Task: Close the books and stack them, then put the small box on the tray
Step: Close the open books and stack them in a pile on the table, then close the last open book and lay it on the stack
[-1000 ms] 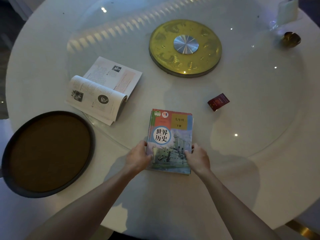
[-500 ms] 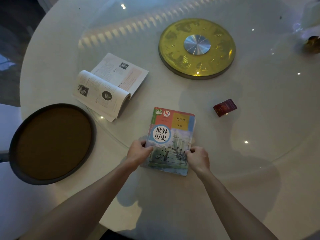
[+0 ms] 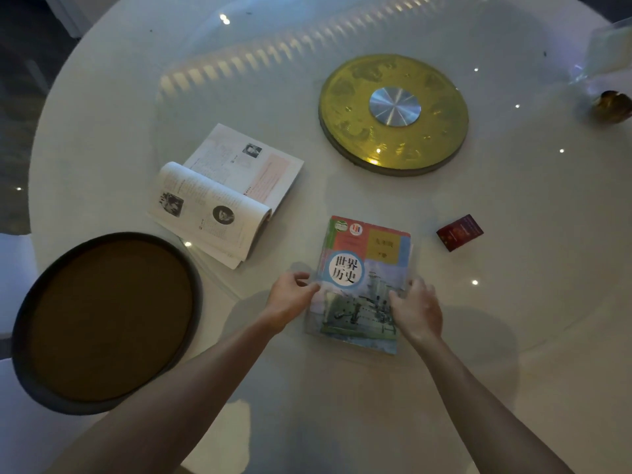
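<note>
You have the closed, colourful paperback history textbook (image 3: 364, 285) lying flat, cover up, on the round white glass-topped desk (image 3: 513, 371) right in front of you. That is probably so it can serve as the base of the stack. Your left hand (image 3: 290, 301) sits at its left edge and your right hand (image 3: 415, 311) at its right edge, one on each side, which looks like squaring it up or readying a lift.

The fingers (image 3: 304, 278) of your left hand are loosely curled, tips touching the cover's edge, not clenched. On your right hand the fingers rest on the cover near its right edge; whether they wrap under it, I cannot tell.

The second book, a white-paged textbook lying open (image 3: 225, 200), sits up and left, just beyond the round dark-rimmed brown tray (image 3: 20, 336). The small dark red box (image 3: 460, 232) lies to the right of the closed book, well apart from the tray.
</note>
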Demonstrator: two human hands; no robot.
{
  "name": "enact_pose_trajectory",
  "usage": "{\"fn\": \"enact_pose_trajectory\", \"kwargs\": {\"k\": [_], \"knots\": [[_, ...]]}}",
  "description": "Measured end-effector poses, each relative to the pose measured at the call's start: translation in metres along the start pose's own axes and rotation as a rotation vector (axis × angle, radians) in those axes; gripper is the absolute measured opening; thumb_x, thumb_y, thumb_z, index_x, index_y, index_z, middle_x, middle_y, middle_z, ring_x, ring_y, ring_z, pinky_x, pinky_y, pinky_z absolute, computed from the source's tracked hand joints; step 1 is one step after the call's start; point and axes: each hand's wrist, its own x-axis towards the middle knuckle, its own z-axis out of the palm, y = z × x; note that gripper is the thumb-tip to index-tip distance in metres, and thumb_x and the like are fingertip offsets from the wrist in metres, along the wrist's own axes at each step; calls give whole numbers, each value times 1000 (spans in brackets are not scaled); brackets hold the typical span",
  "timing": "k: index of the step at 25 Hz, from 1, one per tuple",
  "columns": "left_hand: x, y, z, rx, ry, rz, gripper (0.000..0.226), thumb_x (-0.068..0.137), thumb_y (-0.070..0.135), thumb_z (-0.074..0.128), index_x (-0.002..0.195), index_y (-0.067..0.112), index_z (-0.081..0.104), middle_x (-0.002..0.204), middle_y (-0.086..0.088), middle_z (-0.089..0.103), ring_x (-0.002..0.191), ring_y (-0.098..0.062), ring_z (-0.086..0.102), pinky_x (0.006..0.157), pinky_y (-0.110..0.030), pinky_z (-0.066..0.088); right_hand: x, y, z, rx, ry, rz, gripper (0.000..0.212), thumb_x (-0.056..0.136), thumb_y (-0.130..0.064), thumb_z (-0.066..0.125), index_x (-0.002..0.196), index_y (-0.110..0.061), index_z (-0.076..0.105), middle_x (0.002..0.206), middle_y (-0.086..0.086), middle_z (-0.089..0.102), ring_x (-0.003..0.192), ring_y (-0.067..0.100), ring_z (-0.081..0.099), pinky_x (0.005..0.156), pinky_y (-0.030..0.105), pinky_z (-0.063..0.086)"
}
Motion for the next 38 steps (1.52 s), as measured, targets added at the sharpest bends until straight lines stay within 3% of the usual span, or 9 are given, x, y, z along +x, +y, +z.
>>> {"fn": "enact_pose_trajectory", "kwargs": {"k": [3, 7, 11, 15, 20, 24, 28, 33, 38], "knots": [[10, 9, -41, 37, 141, 86, 42, 89, 33, 72, 125, 12, 69, 106, -4, 74, 89, -13, 67, 61, -15, 43, 1, -54, 3, 18, 119, -286, 63, 93, -34, 68, 145, -7, 47, 132, 16, 53, 122, 32, 54, 95, 46, 53], [31, 27, -114, 10, 273, 205, 41, 88, 35, 72, 123, 13, 67, 104, 1, 70, 93, -13, 67, 66, -14, 45, 6, -140, 26, -68, 72, -586, 69, 87, -25, 75, 148, -9, 47, 136, 17, 56, 126, 35, 53, 104, 45, 47], [73, 29, -184, -8, 370, 202, 57, 87, 37, 74, 136, 14, 55, 127, -2, 57, 101, -12, 65, 76, -12, 49, 7, -208, 55, -181, -9, -722, 76, 89, -21, 71, 156, -16, 34, 151, 21, 44, 137, 38, 45, 107, 50, 47], [115, 18, -242, 69, 472, 159, 74, 85, 41, 74, 147, 15, 44, 141, -7, 49, 129, -25, 51, 107, -43, 47, 9, -246, 84, -248, -84, -775, 82, 93, -14, 66, 160, -23, 21, 163, 18, 31, 147, 35, 34, 110, 50, 43], [150, -4, -272, 70, 415, 85, 69, 80, 55, 68, 137, 24, 48, 123, -1, 59, 102, -26, 70, 84, -46, 61, 17, -257, 113, -339, -112, -782, 85, 94, -4, 57, 161, -32, 14, 170, 13, 17, 156, 32, 20, 117, 50, 36], [153, -21, -278, 122, 409, 19, 65, 85, 56, 63, 136, 20, 48, 121, -2, 55, 102, -21, 65, 84, -41, 60, 21, -257, 125, -382, -108, -825, 89, 92, 8, 52, 163, -28, 13, 171, 10, 16, 157, 31, 16, 123, 44, 28], [142, -23, -286, 73, 431, -36, 51, 84, 55, 62, 119, 19, 58, 105, 1, 64, 84, -16, 69, 68, -29, 58, 20, -242, 121, -306, -117, -886, 78, 92, -2, 60, 159, -28, 29, 166, 6, 33, 150, 29, 35, 109, 48, 46], [127, -18, -293, -193, 343, -71, 23, 85, 31, 76, 99, 14, 70, 84, 3, 71, 69, -9, 66, 60, -26, 50, 19, -215, 107, 67, -25, -894, 29, 91, -12, 69, 117, -20, 59, 123, 11, 72, 99, 36, 73, 70, 54, 61], [112, 6, -288, -311, 228, -57, 19, 88, 26, 73, 92, 8, 75, 78, -5, 71, 62, -14, 64, 53, -23, 50, -9, -194, 104, 405, -127, -415, 14, 93, -9, 66, 102, -18, 70, 92, 10, 75, 73, 23, 73, 59, 48, 62]]}}
